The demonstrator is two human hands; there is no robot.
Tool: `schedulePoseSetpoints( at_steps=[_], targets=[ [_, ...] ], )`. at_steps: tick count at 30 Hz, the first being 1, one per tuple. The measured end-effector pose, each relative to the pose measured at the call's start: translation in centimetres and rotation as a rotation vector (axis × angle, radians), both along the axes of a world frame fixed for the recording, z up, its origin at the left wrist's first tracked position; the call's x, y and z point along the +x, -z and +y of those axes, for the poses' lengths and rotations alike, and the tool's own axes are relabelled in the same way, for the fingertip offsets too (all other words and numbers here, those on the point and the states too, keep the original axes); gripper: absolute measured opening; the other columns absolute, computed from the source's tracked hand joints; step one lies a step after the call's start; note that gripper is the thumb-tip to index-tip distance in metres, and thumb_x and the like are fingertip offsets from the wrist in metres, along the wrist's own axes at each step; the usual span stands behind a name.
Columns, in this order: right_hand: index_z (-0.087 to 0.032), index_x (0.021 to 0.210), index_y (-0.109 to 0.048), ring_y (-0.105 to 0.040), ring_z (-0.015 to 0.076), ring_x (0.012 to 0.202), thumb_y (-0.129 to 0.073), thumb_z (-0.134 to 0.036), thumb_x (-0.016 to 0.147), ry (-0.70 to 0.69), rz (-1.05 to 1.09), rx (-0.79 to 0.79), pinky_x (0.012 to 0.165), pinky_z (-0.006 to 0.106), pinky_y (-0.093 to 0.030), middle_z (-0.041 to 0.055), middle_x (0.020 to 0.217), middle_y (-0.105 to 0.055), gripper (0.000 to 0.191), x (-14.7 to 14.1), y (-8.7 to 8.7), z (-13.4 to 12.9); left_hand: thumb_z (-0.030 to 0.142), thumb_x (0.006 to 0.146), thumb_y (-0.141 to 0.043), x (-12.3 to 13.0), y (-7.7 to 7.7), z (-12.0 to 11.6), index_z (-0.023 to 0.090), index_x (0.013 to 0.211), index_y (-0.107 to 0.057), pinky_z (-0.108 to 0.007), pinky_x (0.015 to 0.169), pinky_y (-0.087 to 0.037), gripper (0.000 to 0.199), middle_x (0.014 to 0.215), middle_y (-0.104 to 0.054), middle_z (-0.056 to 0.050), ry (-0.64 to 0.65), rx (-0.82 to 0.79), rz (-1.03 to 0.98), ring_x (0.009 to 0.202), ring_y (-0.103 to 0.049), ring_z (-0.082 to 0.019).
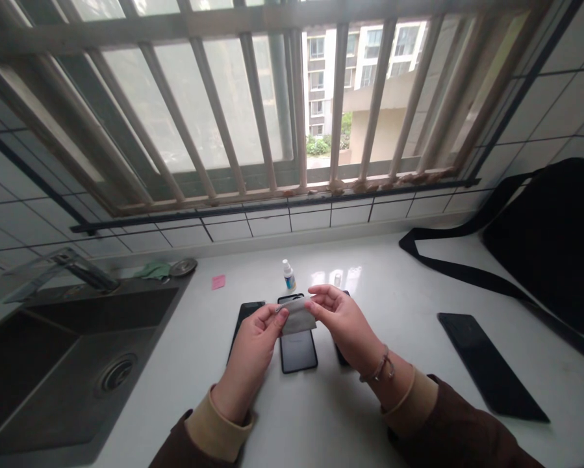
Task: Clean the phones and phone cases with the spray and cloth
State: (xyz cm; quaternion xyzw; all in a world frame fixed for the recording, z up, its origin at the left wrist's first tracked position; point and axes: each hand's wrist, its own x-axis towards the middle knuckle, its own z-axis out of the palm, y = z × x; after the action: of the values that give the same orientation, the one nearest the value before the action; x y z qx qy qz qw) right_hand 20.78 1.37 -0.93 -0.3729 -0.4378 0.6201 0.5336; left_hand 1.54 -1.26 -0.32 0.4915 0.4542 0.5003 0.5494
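A small grey cloth [299, 318] hangs between my two hands, above a phone [299, 354] that lies on the white counter. My left hand [255, 338] pinches the cloth's left edge between thumb and fingers. At the upper right edge, my right hand [343, 318] grips it between thumb and forefinger, its other fingers loosely bent. Partly hidden behind my left hand is a second phone [243, 318]. Another dark phone [341, 354] shows only in part beneath my right hand. Just beyond the cloth stands a small white spray bottle [289, 276] with a blue label.
To the left is a dark sink [175, 325] with a faucet [84, 270], a green cloth [154, 270] and a drain strainer [183, 267]. A pink note [218, 282] lies on the counter [199, 390]. At right are a flat black slab [491, 364] and a black bag [549, 240] with a strap.
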Motion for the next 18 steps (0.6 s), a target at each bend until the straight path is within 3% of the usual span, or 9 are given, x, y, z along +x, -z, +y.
schedulePoseSetpoints(
  at_steps=[4,8,10,13,18],
  targets=[
    [-0.021,0.116,-0.071,-0.068,0.02,0.091,-0.086,-0.049,0.084,0.012,-0.11,0.129,0.084,0.035,-0.053,0.005,0.099,-0.073,0.046,0.3,-0.4,-0.2,0.046,0.093,-0.078,0.0,-0.7,-0.2,0.019,0.107,-0.082,-0.029,0.083,-0.053,0.031,0.097,-0.078,-0.006,-0.056,0.101,0.087,0.091,-0.068,-0.022],
    [-0.023,0.128,-0.07,-0.069,0.024,0.106,-0.091,-0.046,0.079,-0.151,-0.125,0.095,0.09,0.037,-0.055,0.0082,0.115,-0.074,0.058,0.5,-0.5,-0.1,0.043,0.094,-0.077,0.0,-1.6,-0.5,0.02,0.106,-0.083,-0.028,0.079,-0.051,0.027,0.095,-0.079,-0.006,-0.064,0.142,0.175,0.088,-0.068,-0.022],
    [-0.021,0.114,-0.074,-0.07,0.0234,0.098,-0.089,-0.05,0.08,-0.226,-0.117,0.051,0.086,0.036,-0.054,0.0068,0.104,-0.076,0.047,0.5,-0.3,0.0,0.044,0.093,-0.077,-0.1,-1.7,-0.5,0.019,0.107,-0.083,-0.029,0.078,-0.051,0.029,0.092,-0.078,-0.006,-0.04,0.115,0.185,0.087,-0.069,-0.023],
    [-0.019,0.09,-0.076,-0.064,0.0182,0.077,-0.084,-0.055,0.083,-0.197,-0.139,0.049,0.073,0.032,-0.048,0.0019,0.081,-0.072,0.038,0.5,-0.1,0.1,0.046,0.093,-0.077,-0.2,-1.4,-0.3,0.018,0.107,-0.083,-0.03,0.079,-0.052,0.031,0.092,-0.079,-0.007,-0.017,0.082,0.192,0.088,-0.07,-0.024],
    [-0.02,0.087,-0.076,-0.06,0.0173,0.075,-0.084,-0.054,0.082,-0.11,-0.131,0.068,0.072,0.031,-0.044,0.0005,0.079,-0.071,0.036,0.4,-0.4,0.0,0.051,0.094,-0.076,-0.2,-0.8,-0.2,0.016,0.112,-0.081,-0.032,0.083,-0.055,0.039,0.1,-0.079,-0.01,0.005,0.007,0.099,0.091,-0.071,-0.024]
  ],
)
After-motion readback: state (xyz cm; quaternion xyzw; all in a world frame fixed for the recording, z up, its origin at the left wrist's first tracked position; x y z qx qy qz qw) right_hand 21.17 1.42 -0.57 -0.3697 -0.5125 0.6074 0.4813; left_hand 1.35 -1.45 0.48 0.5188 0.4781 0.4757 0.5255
